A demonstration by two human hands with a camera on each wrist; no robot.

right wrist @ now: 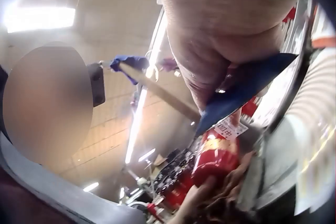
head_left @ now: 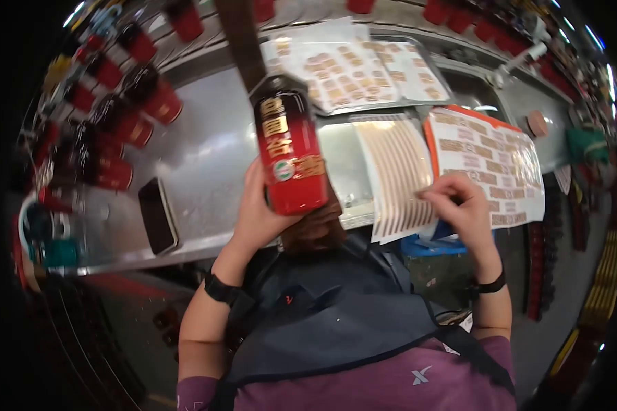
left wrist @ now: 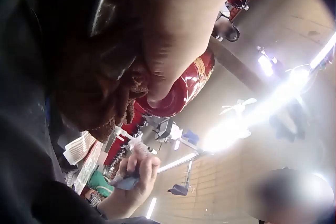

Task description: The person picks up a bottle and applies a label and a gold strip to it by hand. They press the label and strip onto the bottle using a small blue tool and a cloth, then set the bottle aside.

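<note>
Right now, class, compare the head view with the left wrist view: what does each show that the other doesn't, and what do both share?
Only the head view: the phone lying on the metal table, and the pale X mark on the purple shirt.
Only the left wrist view: the round base of the bottle, and what looks like a white ceiling fan.
Both: the left hand holding the red bottle, and the right hand.

Right hand [right wrist: 226, 32] grips blue flat piece [right wrist: 241, 94]; below grip, white label [right wrist: 230, 128], red container [right wrist: 216, 158], left hand [right wrist: 198, 196] touching container.
</note>
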